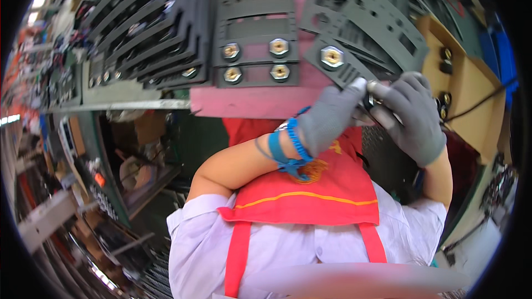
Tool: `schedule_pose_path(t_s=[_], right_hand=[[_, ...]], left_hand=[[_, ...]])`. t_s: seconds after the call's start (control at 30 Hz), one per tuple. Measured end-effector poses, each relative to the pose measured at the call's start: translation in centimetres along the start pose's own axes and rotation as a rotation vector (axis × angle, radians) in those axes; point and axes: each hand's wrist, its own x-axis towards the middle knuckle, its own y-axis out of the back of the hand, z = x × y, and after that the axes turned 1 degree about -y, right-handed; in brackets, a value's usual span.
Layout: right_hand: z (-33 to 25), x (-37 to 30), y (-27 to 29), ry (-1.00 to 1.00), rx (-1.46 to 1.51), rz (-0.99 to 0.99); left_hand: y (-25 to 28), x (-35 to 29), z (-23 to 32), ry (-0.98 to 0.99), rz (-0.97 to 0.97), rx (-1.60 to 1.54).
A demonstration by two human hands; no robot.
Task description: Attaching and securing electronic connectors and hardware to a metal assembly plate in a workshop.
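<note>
Left: stack of dark panels [160, 41], overlapping at a slant, beside the pink mat [244, 102]. Middle: two grey panels [256, 26] on the mat, edge to edge, four brass-centred hex fittings [280, 47] along the seam, two per side. Next, left hand [331, 119], grey glove, blue bands [298, 143] at wrist; fingertips at near end of a small plate [342, 72], can't tell whether gripping. Plate lies tilted, one fitting at its far end, more panels [379, 33] just behind. Right hand [414, 115], also gloved, fingers curled, pinching a small dark part [370, 99], mostly hidden, between both hands. Far right: open cardboard box [485, 113], black-and-brass pieces [445, 60] inside, dark cable [482, 101] across it.
</note>
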Motion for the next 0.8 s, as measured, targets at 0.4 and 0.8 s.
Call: schedule_pose_path(t_s=[0.4, 0.8], right_hand=[[3.2, -3.2, 2.1, 0.001, 0.237, 0.068], [-1.1, 0.7, -1.7, 0.102, 0.254, 0.211]], left_hand=[[-0.5, -0.1, -0.4, 0.058, 0.051, 0.074], [1.9, -2.9, -1.0, -0.859, 0.079, 1.072]])
